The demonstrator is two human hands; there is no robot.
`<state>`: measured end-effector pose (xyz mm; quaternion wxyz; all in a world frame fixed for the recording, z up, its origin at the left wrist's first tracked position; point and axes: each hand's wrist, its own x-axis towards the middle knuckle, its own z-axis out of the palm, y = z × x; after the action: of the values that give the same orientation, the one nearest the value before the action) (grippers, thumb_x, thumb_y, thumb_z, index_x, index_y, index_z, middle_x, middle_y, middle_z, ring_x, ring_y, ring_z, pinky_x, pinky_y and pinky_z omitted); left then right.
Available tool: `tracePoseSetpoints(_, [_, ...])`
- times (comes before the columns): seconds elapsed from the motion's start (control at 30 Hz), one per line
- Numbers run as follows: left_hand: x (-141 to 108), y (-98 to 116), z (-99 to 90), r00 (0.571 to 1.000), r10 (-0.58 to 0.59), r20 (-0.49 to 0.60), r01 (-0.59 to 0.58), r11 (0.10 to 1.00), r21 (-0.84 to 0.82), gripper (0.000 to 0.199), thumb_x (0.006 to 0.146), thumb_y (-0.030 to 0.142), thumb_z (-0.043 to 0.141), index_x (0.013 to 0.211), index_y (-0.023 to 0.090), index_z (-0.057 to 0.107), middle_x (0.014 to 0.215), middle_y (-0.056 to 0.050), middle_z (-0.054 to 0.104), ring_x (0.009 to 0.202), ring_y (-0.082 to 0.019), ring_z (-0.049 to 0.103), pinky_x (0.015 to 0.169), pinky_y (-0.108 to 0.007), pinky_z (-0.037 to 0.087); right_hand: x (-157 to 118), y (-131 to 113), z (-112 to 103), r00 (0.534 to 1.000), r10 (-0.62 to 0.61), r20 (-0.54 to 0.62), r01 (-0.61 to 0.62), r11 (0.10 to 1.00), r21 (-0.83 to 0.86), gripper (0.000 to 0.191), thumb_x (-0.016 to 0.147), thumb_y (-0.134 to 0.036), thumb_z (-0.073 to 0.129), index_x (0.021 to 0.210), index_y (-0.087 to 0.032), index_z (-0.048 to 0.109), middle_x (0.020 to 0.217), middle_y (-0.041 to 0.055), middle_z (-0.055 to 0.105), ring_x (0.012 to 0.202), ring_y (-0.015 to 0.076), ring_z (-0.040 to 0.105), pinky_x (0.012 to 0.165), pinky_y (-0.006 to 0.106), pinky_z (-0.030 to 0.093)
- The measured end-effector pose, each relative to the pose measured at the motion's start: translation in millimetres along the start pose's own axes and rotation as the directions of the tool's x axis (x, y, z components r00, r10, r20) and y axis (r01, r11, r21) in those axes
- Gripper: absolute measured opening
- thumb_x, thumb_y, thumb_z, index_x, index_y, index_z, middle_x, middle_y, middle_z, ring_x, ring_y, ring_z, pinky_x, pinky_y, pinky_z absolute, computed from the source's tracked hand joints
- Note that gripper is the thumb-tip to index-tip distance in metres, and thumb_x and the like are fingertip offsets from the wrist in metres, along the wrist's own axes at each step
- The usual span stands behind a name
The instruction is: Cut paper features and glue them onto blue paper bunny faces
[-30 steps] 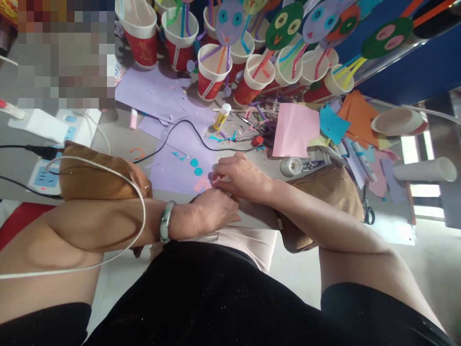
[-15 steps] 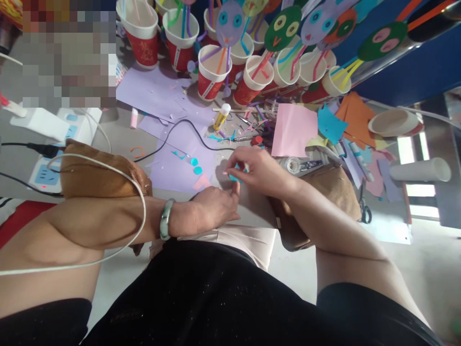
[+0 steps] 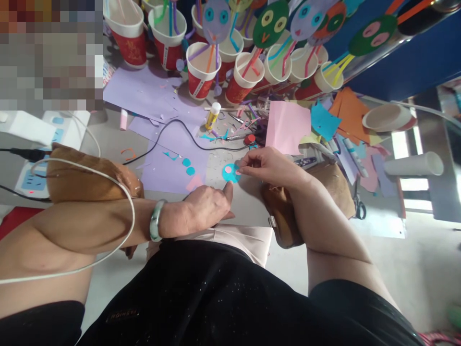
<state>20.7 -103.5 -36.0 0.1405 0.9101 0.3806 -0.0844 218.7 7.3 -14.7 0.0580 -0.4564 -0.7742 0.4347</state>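
Note:
A blue paper disc (image 3: 230, 178) lies flat on the grey table between my hands. One pink paper dot (image 3: 228, 169) sits on its upper left part. At the disc's right edge my right hand (image 3: 270, 166) pinches thumb and forefinger on a second pink paper dot (image 3: 238, 173), partly covered by the fingertips. My left hand (image 3: 201, 207) rests palm down on the near side, its index finger stretched to the disc's lower edge, with the thumb apart. Two small blue paper circles (image 3: 188, 166) lie to the left on a purple sheet (image 3: 158, 175), beside a pink scrap (image 3: 194, 182).
Red-and-white paper cups (image 3: 203, 72) holding paper figures on straws stand at the back. A glue stick (image 3: 213, 116), scraps and a black cable lie before them. Pink paper (image 3: 288, 127) and scissors (image 3: 359, 204) are on the right; brown pads (image 3: 93, 175) flank my arms.
My right hand has drawn slightly right and uncovered the blue disc, showing its pink dots. My left index finger has come down to the disc's lower edge. The view has shifted slightly.

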Motion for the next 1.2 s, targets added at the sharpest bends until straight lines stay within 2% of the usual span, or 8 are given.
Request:
tracePoseSetpoints(0.47, [-2,0,6.7,0.995,0.011,-0.095,-0.008,0.999,0.037,0.083,0.1,0.058,0.054,0.151,-0.007,0.044,0.074,-0.014,0.072,0.062,-0.023,0.069,0.05,-0.031,0.039,7,7,7,0.999,0.036,-0.009,-0.036,0.999,-0.029,0.017,0.076,-0.033,0.071,0.069,-0.018,0.07,0.062,-0.0005,0.065,0.057,0.0117,0.051,0.057,0.026,0.038])
tracePoseSetpoints(1.2, [-1,0,7.2,0.998,0.011,-0.068,-0.008,0.999,0.047,0.087,0.099,0.059,0.056,0.153,-0.007,0.041,0.075,-0.013,0.071,0.064,-0.022,0.069,0.05,-0.03,0.037,8,12,10,0.999,0.042,-0.022,-0.042,0.999,-0.032,0.019,0.078,-0.034,0.068,0.071,-0.017,0.069,0.063,0.0009,0.064,0.059,0.0127,0.052,0.06,0.027,0.039])
